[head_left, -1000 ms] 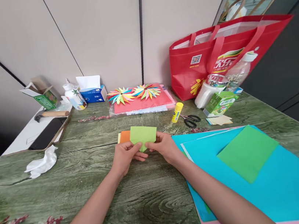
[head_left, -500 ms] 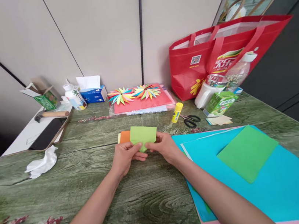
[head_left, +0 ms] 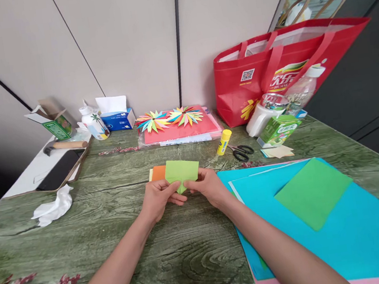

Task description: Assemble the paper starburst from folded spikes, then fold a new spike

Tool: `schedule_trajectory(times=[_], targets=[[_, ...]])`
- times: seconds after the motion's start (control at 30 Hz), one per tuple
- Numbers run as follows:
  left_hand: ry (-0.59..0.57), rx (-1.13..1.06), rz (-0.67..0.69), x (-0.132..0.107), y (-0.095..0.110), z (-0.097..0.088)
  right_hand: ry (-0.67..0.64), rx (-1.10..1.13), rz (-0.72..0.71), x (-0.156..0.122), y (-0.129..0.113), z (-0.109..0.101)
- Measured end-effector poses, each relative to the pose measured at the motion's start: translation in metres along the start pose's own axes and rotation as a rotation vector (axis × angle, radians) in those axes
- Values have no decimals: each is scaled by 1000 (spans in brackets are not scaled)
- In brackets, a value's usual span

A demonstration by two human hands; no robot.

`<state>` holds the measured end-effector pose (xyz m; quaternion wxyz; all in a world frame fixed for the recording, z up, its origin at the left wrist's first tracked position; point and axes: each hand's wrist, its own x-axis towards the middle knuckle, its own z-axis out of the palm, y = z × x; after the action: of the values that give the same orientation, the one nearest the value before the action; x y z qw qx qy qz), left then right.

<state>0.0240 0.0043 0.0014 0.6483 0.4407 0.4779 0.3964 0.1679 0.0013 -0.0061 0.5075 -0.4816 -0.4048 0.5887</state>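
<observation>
Between my two hands is a light green piece of folded paper point(head_left: 182, 169), its lower edge coming to a point. My left hand point(head_left: 161, 197) pinches its lower left side, thumb on top and fingers underneath. On the right side my right hand point(head_left: 208, 185) grips it the same way, the thumbs close together near the lower point. Just behind my left hand lie orange paper point(head_left: 159, 172) and a strip of pale yellow paper point(head_left: 151, 174), partly hidden by the green piece and my fingers.
A glue stick point(head_left: 224, 142) and black scissors point(head_left: 241, 152) lie beyond my right hand. Large blue sheets point(head_left: 331, 249) with a green square point(head_left: 315, 194) cover the right side. Behind are colourful paper pinwheel shapes point(head_left: 186, 116), a red bag point(head_left: 238, 88) and a tissue box point(head_left: 118, 120); crumpled tissue point(head_left: 53, 205) lies left.
The green paper's upper left corner has shifted very slightly. Both hands keep the same hold and place.
</observation>
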Motion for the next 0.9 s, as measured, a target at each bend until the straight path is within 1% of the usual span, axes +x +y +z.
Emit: schedule_trajectory(times=[0.1, 0.3, 0.6, 0.8, 0.9], targets=[[-20, 29, 6, 0, -1, 0, 1, -3, 7, 0, 0, 1], [-26, 56, 32, -1, 0, 0, -1, -1, 39, 0, 1, 0], [-72, 98, 8, 0, 2, -4, -63, -44, 71, 1, 0, -3], [-68, 105, -13, 0, 3, -4, -78, -60, 52, 1, 1, -3], [-71, 114, -31, 0, 3, -3, -63, -82, 33, 2, 3, -3]])
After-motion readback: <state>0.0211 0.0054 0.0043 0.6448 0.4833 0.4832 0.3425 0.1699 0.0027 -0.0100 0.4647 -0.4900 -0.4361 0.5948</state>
